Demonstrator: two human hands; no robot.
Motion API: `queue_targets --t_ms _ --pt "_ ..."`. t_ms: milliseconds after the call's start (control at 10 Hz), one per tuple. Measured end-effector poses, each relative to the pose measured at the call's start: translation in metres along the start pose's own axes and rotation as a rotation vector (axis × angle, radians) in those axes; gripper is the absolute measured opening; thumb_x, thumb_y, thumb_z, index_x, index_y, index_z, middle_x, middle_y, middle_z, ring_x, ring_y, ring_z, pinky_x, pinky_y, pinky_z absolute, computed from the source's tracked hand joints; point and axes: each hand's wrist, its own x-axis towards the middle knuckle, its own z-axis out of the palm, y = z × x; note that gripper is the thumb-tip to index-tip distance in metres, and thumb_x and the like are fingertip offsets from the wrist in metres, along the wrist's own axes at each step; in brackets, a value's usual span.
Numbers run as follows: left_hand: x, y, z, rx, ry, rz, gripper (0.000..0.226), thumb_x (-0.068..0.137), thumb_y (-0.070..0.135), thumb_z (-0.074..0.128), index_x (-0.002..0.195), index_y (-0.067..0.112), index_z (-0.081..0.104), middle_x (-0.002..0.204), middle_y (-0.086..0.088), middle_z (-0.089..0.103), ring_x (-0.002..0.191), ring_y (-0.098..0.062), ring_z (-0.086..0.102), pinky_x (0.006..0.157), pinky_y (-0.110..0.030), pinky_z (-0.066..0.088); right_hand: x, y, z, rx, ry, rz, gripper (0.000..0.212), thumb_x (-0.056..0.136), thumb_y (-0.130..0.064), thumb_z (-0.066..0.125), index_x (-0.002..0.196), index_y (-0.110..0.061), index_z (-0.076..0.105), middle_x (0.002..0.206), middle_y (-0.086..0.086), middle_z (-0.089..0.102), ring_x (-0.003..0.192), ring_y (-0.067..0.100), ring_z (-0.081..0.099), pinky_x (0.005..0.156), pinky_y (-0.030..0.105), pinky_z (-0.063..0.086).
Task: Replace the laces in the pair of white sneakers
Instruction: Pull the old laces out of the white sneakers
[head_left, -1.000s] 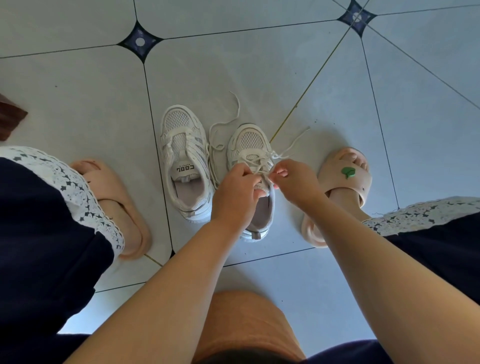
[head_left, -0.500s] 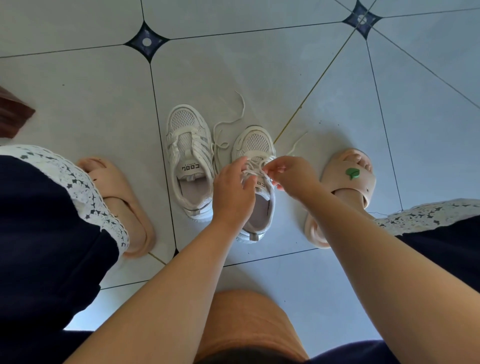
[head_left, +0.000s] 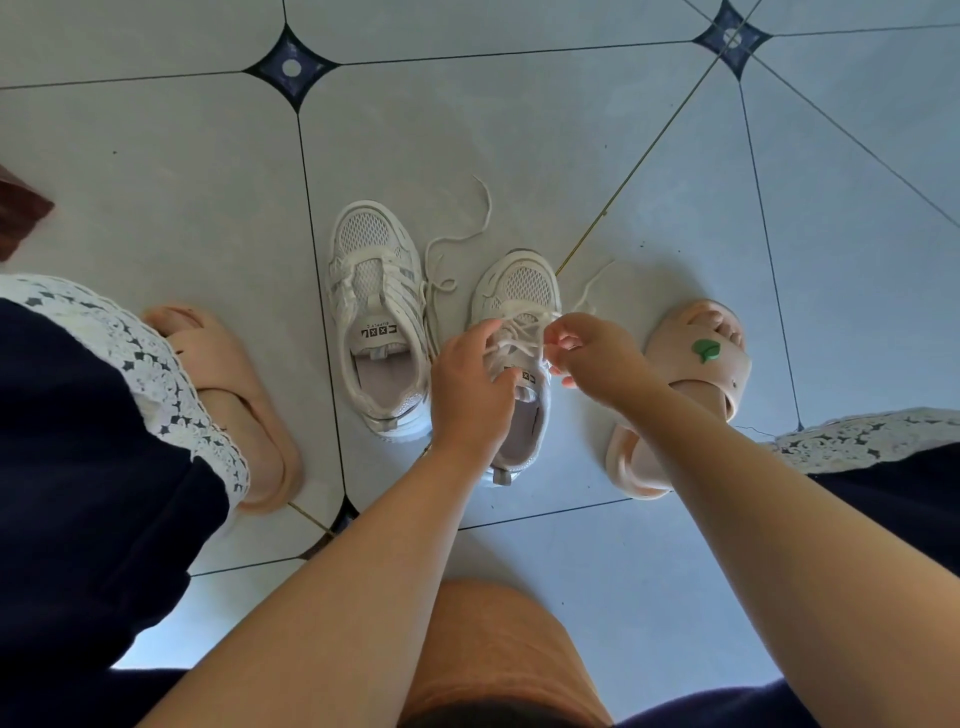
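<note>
On the tiled floor (head_left: 519, 156), right of a pink slipper (head_left: 234, 395), the left sneaker (head_left: 374, 291) stands just beside the right sneaker (head_left: 524, 283). Over the right sneaker's tongue, the left hand (head_left: 470, 387) grips the crossed lace (head_left: 519, 325) with curled fingers. The right hand (head_left: 597, 356) pinches a strand at its right edge.

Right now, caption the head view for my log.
Left hand grips a white sneaker while right hand pinches its lace.
</note>
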Motion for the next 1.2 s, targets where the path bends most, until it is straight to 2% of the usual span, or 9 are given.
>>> queue_targets --t_ms 100,400,500,600,700,800,900,1000,1200 --pt "0.001 0.000 0.000 -0.038 0.056 -0.032 0.046 0.082 -0.003 0.052 0.124 0.014 0.051 0.102 0.001 0.058 0.088 -0.012 0.051 0.067 -0.008 0.032 -0.002 0.008 0.004 0.155 0.055 0.043 0.025 0.084 -0.002 0.051 0.070 -0.023 0.053 0.069 -0.005 0.058 0.067 0.013 0.055 0.074 0.033 0.047" --pt "-0.001 0.003 0.004 -0.050 0.022 -0.010 0.030 0.082 0.000 0.057 0.110 0.010 0.055 0.094 0.000 0.064 0.085 -0.016 0.057 0.071 -0.017 0.040 0.002 0.005 -0.027 -0.905 0.082 -0.422 0.016 0.089 -0.011 0.048 0.103 -0.006 0.053 0.094 0.013 0.060 0.079 0.027 0.055 0.062 0.034 0.045" --pt "0.000 0.003 0.005 -0.016 -0.009 0.022 0.015 0.081 0.002 0.061 0.094 0.009 0.063 0.080 0.008 0.058 0.074 -0.008 0.053 0.062 -0.007 0.033 0.001 0.008 -0.028 -0.551 0.229 -0.203 0.018 0.089 -0.016 0.050 0.098 -0.009 0.065 0.094 0.004 0.065 0.085 0.022 0.060 0.072 0.030 0.046" --pt "0.001 0.000 0.002 -0.092 -0.019 -0.033 0.011 0.079 0.006 0.067 0.084 0.015 0.064 0.071 0.017 0.055 0.067 0.002 0.052 0.061 0.000 0.036 -0.007 0.015 -0.014 0.164 0.108 0.088 0.010 0.088 -0.014 0.056 0.082 -0.015 0.063 0.078 -0.002 0.062 0.074 0.013 0.058 0.070 0.027 0.049" --pt "0.001 0.000 0.002 -0.157 -0.009 -0.076 0.017 0.077 0.008 0.070 0.076 0.022 0.059 0.070 0.016 0.059 0.072 -0.006 0.061 0.065 -0.007 0.042 -0.014 0.019 -0.004 0.475 0.017 0.155 0.012 0.085 -0.009 0.063 0.080 -0.019 0.057 0.075 -0.003 0.057 0.067 0.009 0.052 0.067 0.022 0.046" --pt "0.000 -0.002 0.002 -0.191 0.016 -0.110 0.019 0.077 0.007 0.070 0.072 0.022 0.059 0.070 0.010 0.062 0.072 -0.010 0.064 0.067 -0.012 0.046 -0.012 0.024 -0.008 0.199 0.092 0.096 0.009 0.085 -0.008 0.060 0.086 -0.016 0.060 0.082 0.000 0.061 0.078 0.018 0.059 0.078 0.031 0.051" --pt "-0.002 0.000 0.003 -0.198 0.017 -0.106 0.015 0.076 0.005 0.070 0.073 0.017 0.063 0.066 0.011 0.061 0.066 -0.001 0.061 0.059 -0.003 0.042 -0.010 0.029 -0.024 -0.508 0.189 -0.146 0.019 0.086 -0.005 0.049 0.099 -0.010 0.063 0.100 0.008 0.063 0.088 0.027 0.060 0.074 0.033 0.044" --pt "-0.004 0.006 0.006 -0.171 0.017 -0.055 0.009 0.075 0.004 0.070 0.076 0.011 0.066 0.063 0.017 0.058 0.062 0.007 0.056 0.058 0.000 0.038 -0.006 0.031 -0.039 -0.660 0.323 -0.277 0.017 0.086 -0.005 0.051 0.100 -0.005 0.060 0.099 0.013 0.056 0.073 0.026 0.050 0.065 0.032 0.037" --pt "-0.004 0.005 0.002 -0.131 0.015 -0.059 0.012 0.077 0.003 0.069 0.075 0.013 0.062 0.066 0.014 0.057 0.064 0.005 0.054 0.058 0.000 0.037 -0.016 0.012 -0.012 0.986 0.220 0.471 0.017 0.092 -0.008 0.046 0.080 -0.008 0.058 0.060 0.001 0.056 0.059 0.013 0.052 0.060 0.024 0.049"
